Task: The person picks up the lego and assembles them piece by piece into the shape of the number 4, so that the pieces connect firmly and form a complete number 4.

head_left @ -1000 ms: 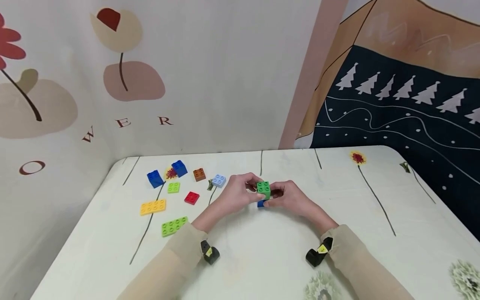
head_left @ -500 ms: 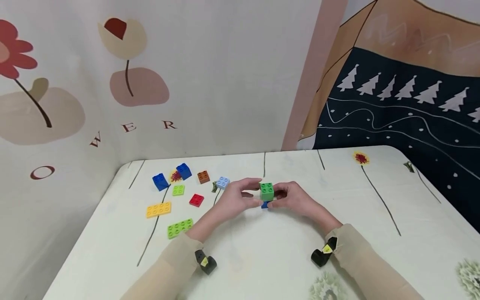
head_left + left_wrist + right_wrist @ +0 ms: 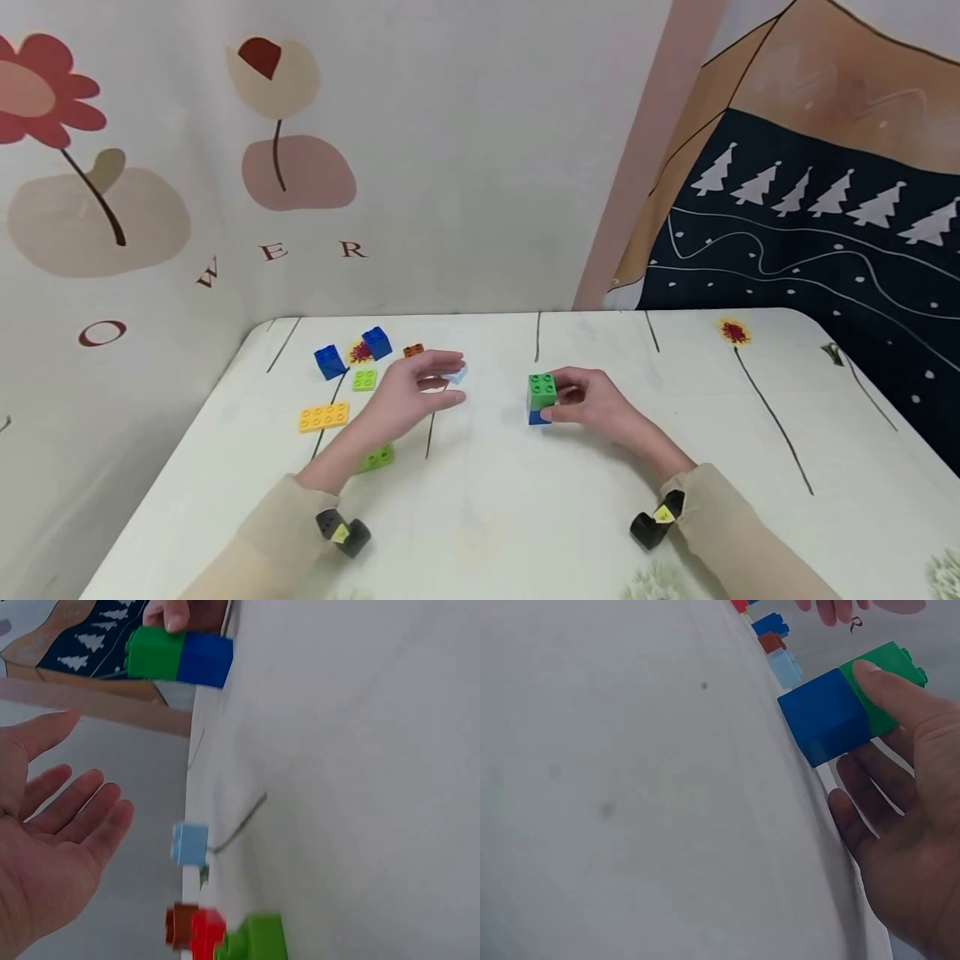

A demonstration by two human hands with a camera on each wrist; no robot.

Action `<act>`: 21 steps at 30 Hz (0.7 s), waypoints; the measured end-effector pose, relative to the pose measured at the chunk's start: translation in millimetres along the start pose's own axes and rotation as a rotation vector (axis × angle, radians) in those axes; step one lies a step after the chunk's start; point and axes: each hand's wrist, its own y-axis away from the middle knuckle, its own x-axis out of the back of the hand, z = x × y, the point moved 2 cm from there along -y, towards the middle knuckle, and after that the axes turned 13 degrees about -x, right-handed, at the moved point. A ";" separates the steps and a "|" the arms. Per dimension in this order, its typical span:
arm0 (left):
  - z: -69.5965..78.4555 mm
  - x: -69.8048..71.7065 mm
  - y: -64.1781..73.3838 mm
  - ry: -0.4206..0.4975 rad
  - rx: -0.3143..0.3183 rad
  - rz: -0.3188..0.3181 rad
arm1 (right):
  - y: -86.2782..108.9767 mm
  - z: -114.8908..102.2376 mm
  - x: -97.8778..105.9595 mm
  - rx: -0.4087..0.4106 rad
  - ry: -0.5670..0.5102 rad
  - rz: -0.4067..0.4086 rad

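Left hand [image 3: 408,396] farther left, loose, blocks [image 3: 542,393] in right hand [image 3: 598,402], tabletop [image 3: 480,500], seemingly cloth wall [image 3: 457,150]

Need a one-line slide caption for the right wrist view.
Right hand holding a green block stacked on a blue block, with a light blue block and brown block beyond.

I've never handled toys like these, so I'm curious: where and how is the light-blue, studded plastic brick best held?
Probably pinch the light-blue brick by its flat near and far walls, coming from above: it sits studs up, and the brown, studded plastic brick to its left makes that side less open.
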 end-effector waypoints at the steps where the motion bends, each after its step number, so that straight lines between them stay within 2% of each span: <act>1: -1.7 5.6 1.7 0.000 0.000 0.010 | 0.9 -0.4 0.7 0.005 -0.003 0.003; 7: -11.8 41.1 10.6 0.011 -0.004 0.083 | 6.1 -6.2 3.6 0.031 -0.040 0.022; 9: -16.3 49.3 13.1 -0.013 0.012 0.094 | 7.7 -7.7 3.9 0.049 -0.062 0.024; 14: -27.5 61.5 20.2 -0.079 0.050 0.104 | 8.6 -9.5 2.4 0.074 -0.109 0.020; 21: -32.0 70.2 35.4 -0.129 0.056 0.075 | 6.3 -11.2 2.4 0.020 -0.097 0.048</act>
